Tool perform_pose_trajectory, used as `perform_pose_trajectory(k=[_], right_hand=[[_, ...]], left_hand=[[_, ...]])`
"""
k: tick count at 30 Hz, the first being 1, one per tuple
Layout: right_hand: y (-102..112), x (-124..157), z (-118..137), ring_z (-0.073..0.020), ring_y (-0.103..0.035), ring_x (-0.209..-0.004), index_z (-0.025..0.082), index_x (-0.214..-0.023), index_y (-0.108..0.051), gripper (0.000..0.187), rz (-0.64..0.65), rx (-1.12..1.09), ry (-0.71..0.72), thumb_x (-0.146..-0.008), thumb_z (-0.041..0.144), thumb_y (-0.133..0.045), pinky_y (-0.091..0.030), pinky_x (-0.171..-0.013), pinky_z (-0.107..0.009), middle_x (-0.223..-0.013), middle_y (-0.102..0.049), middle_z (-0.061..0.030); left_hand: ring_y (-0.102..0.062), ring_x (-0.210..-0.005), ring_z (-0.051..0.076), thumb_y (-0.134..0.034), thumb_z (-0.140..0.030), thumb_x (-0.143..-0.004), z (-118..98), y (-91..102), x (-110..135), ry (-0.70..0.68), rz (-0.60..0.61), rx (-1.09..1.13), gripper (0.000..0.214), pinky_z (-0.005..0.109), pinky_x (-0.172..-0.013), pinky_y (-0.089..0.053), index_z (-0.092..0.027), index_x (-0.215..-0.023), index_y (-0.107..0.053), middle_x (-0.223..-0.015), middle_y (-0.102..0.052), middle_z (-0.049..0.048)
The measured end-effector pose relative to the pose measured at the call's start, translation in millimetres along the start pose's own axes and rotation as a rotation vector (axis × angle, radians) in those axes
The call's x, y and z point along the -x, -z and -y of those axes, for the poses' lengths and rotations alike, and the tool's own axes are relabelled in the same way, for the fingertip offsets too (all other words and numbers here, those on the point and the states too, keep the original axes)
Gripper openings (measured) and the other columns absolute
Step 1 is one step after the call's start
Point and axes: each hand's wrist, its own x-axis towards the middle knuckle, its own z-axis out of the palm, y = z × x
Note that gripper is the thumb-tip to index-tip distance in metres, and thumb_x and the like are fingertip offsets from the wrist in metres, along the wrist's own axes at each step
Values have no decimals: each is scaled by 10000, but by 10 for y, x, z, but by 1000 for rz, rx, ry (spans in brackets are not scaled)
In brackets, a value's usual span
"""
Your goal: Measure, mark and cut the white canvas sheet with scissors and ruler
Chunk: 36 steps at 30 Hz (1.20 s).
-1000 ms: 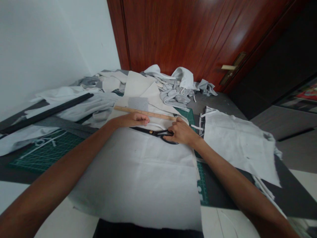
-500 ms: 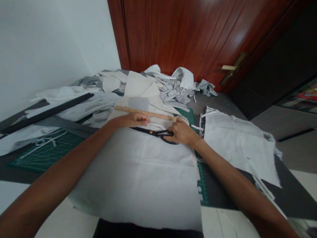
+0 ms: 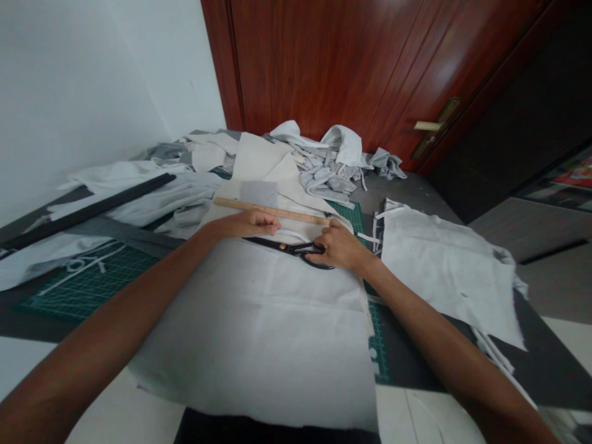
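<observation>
My right hand point(image 3: 341, 246) is wrapped round the handles of black scissors point(image 3: 289, 248), which lie across a large white cloth point(image 3: 277, 314) with their blades pointing left. My left hand point(image 3: 256, 223) is closed in a pinch at the end of a narrow white cloth strip point(image 3: 293, 234). Its fingertips hide the exact hold. The blade tips disappear under the left wrist. Just beyond both hands, a wooden ruler point(image 3: 277, 212) rests on cream cloth, its right end close to my right fingers. A small grey cloth piece point(image 3: 259, 193) lies behind the ruler.
Green cutting mats point(image 3: 87, 287) show under the cloth on the dark table point(image 3: 416, 364). Cloth scraps point(image 3: 328, 185) are heaped at the back. A black bar point(image 3: 87, 213) lies over fabric at left, and a white cloth stack point(image 3: 439, 265) at right. A wooden door point(image 3: 324, 68) stands behind.
</observation>
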Motion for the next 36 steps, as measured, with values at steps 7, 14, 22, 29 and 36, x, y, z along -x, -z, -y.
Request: perform_pose_trajectory(k=[7,14,22,29,36], right_hand=[[2,1,1,-206,-548,-701,131,-769,-788,511,11,6,-3,-952,569,-597,-310,-852,-372,-704,-716,-103],[-1,1,-3,-198,-539,-674,135,-743,-779,522,12,-6,1,-956,572,-587,-312,-857,-374,-694,-718,-101],[25,2,21,-208,-583,-676,145,-725,-763,497,26,-4,-17,-956,544,-576,-329,-880,-380,-696,-737,-100],[68,10,44,-242,-608,-731,160,-693,-754,526,38,10,-74,-898,617,-592,-321,-904,-420,-700,-733,-113],[36,9,30,-247,-617,-751,168,-719,-766,501,41,-3,-79,-890,610,-600,-318,-917,-425,-710,-732,-109]], left_hand=[[-556,-795,152,-589,-642,-888,23,-2,-6,12,18,11,494,221,-728,-433,-159,-965,-656,-872,-628,19],[-555,-784,145,-609,-624,-888,14,-2,2,16,4,21,474,217,-713,-426,-159,-962,-662,-866,-627,17],[-515,-766,137,-591,-622,-915,-18,-11,14,33,43,38,481,214,-685,-403,-147,-975,-637,-877,-606,12],[-533,-811,138,-557,-585,-963,-27,131,117,34,88,-41,478,204,-749,-418,-117,-987,-651,-889,-638,20],[-577,-815,143,-664,-561,-891,82,397,271,137,81,-129,520,187,-729,-445,-81,-1086,-699,-905,-743,45]])
